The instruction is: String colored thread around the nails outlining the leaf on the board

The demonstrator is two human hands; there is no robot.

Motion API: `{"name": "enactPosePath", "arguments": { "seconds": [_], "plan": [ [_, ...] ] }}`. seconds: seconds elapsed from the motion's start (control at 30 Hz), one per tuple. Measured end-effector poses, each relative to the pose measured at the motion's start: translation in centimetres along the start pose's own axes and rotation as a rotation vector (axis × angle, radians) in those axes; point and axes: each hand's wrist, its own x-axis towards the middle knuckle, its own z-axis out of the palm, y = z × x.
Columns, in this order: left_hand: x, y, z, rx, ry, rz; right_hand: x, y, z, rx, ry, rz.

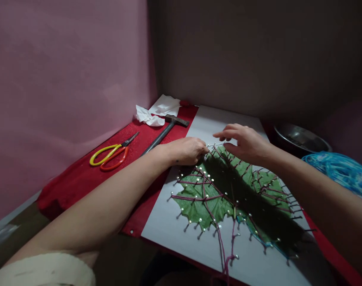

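A white board (204, 242) lies on a red cloth (79, 178) and carries a green leaf picture (216, 198) ringed with small nails. Purple thread (198, 197) runs between the nails along the leaf's veins. My left hand (185, 151) rests at the leaf's upper left tip with its fingers curled and pinched together near the nails. My right hand (243, 141) hovers over the leaf's top, fingers bent and held close, pointing left toward my left hand. A thin thread seems to pass between the two hands.
Yellow and orange scissors (113, 155) and a hammer (164, 133) lie on the red cloth to the left. Crumpled white tissue (157, 111) sits at the back. A metal bowl (300, 139) and a bundle of blue cord (341, 171) are at the right.
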Motion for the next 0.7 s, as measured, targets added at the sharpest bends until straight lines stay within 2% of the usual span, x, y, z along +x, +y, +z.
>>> {"name": "enactPosePath", "arguments": {
  "seconds": [0.07, 0.17, 0.4, 0.6, 0.7],
  "plan": [
    [0.0, 0.0, 0.0, 0.015, 0.000, 0.003, -1.7, -0.1, -0.8, 0.066, 0.044, 0.027],
    [0.0, 0.0, 0.1, 0.035, 0.025, 0.013, -4.8, -0.4, -1.1, 0.125, 0.035, 0.024],
    [0.1, -0.6, 0.6, 0.045, 0.079, 0.086, -10.9, -0.8, -0.2, 0.219, 0.175, 0.000],
    [0.3, -0.7, 0.2, 0.047, 0.046, 0.130, -13.2, 0.1, 1.0, 0.193, 0.389, 0.026],
    [0.5, -0.7, -0.1, 0.032, 0.025, 0.142, -13.5, 0.3, 1.0, 0.151, 0.436, 0.014]
  ]
}}
